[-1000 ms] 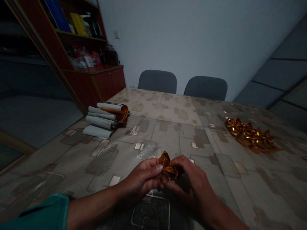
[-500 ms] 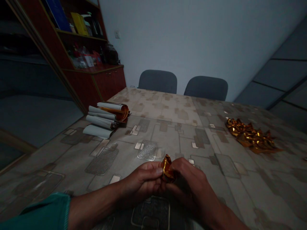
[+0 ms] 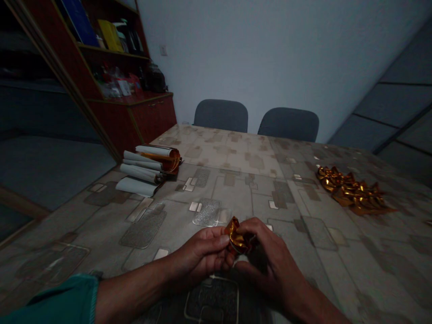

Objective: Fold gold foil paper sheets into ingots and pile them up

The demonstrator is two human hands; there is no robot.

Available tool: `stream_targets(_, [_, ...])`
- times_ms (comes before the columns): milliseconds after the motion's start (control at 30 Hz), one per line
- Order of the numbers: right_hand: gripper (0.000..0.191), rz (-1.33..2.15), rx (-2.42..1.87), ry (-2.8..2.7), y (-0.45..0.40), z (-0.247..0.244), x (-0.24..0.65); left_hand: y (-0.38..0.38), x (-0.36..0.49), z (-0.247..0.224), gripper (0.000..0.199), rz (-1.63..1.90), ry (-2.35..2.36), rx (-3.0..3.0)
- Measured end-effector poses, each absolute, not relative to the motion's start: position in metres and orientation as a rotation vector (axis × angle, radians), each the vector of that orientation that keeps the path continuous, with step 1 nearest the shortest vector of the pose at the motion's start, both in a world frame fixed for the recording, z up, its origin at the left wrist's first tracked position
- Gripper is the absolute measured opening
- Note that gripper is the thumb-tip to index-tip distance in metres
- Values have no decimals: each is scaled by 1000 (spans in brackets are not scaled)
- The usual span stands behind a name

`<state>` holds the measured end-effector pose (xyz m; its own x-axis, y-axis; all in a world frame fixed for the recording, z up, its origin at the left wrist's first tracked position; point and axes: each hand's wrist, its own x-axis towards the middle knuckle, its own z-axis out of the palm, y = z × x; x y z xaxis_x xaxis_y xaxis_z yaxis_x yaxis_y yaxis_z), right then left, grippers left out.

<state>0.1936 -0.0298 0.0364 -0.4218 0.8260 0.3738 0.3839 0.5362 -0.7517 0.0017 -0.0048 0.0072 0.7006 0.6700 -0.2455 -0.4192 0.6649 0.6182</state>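
A small folded piece of shiny gold foil paper (image 3: 238,239) is held up between my two hands, over the near part of the table. My left hand (image 3: 205,249) pinches its left side, thumb on top and fingers beneath. At its right side, my right hand (image 3: 270,256) curls round it, index finger against the upper edge and thumb low down. The right hand's other fingers are partly hidden. Far to the right, several similar gold foil pieces (image 3: 354,191) sit in rows on the table.
Folded bundles of foil paper with pale backs (image 3: 141,173) lie at the table's left side. Two grey chairs (image 3: 221,116) stand behind the patterned table (image 3: 236,150). A wooden cabinet (image 3: 151,114) with loaded shelves is at the back left.
The foil piece has turned a little and its gold face shows wider. My right thumb has moved down, away from the foil, and the right fingers have shifted slightly.
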Motion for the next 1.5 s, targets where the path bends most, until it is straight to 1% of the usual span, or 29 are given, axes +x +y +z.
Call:
stream_targets(133, [26, 745, -1033, -1950, -28, 41, 197, -4, 2, 3, 28, 729, 517, 556])
stream_targets(333, [13, 734, -1063, -1986, -26, 38, 192, -4, 4, 0, 31, 773, 530, 589])
stream_targets(367, [14, 758, -1083, -1962, -27, 37, 190, -4, 4, 0, 32, 770, 532, 596])
stream_targets(500, [29, 940, -1153, -1778, -27, 33, 186, -5, 6, 4, 37, 771, 565, 635])
stream_targets(600, [28, 979, -1152, -1712, -26, 31, 184, -5, 7, 5, 40, 789, 606, 695])
stream_targets(800, [31, 726, -1220, -1767, -11, 28, 203, -3, 4, 2, 33, 878, 745, 858])
stream_targets(900, [37, 554, -1284, -1817, 1, 22, 222, -1, 2, 1, 27, 887, 784, 905])
stream_targets(1033, [31, 427, -1438, -1843, 17, 13, 251, -1, 0, -1, 23, 844, 765, 1014])
stream_targets(1100, [29, 398, -1471, -1818, 24, 11, 268, -1, -1, 0, 22, 825, 759, 1050])
stream_targets(1233, [32, 310, -1588, -1704, 32, 9, 310, -3, -1, 2, 22, 803, 754, 1077])
stream_targets(1400, [45, 122, -1799, -1507, 31, 6, 370, -3, -2, 4, 26, 782, 746, 1115])
stream_targets(1500, [49, 12, -1909, -1414, 23, 6, 399, -1, -3, 0, 29, 767, 753, 1140])
